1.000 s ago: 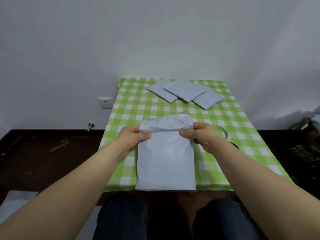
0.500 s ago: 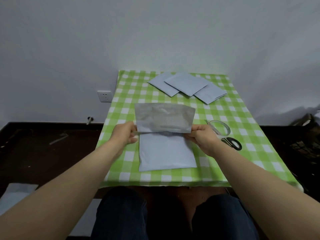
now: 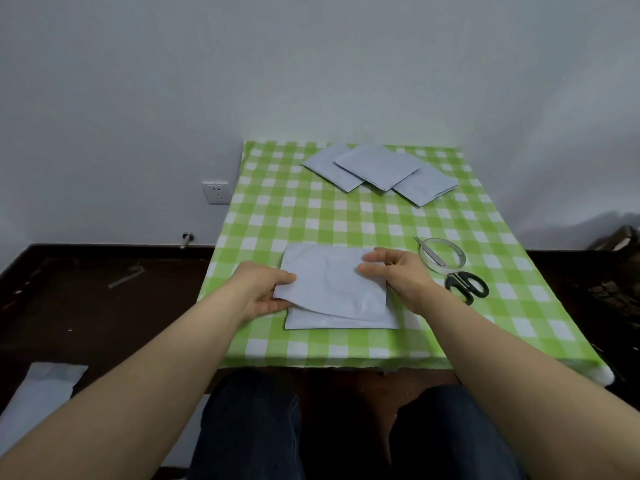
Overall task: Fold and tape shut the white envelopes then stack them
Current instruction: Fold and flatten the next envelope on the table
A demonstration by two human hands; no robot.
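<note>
A white envelope (image 3: 334,289) lies folded over on itself near the front of the green checked table (image 3: 311,216). My left hand (image 3: 263,292) pinches the folded flap's left edge, thumb on top. My right hand (image 3: 398,275) pinches the flap at its right edge with curled fingers. The flap's lower edge sits slightly raised above the envelope's bottom part. Three folded white envelopes (image 3: 377,169) overlap in a loose pile at the far end of the table.
A clear tape roll (image 3: 442,259) and black-handled scissors (image 3: 465,285) lie just right of my right hand. Another white envelope (image 3: 41,393) lies on the dark floor at the lower left. My knees are under the table's front edge.
The envelope's upper half, held upright half a second ago, has been brought down toward me over the lower half. Both hands moved nearer with it.
</note>
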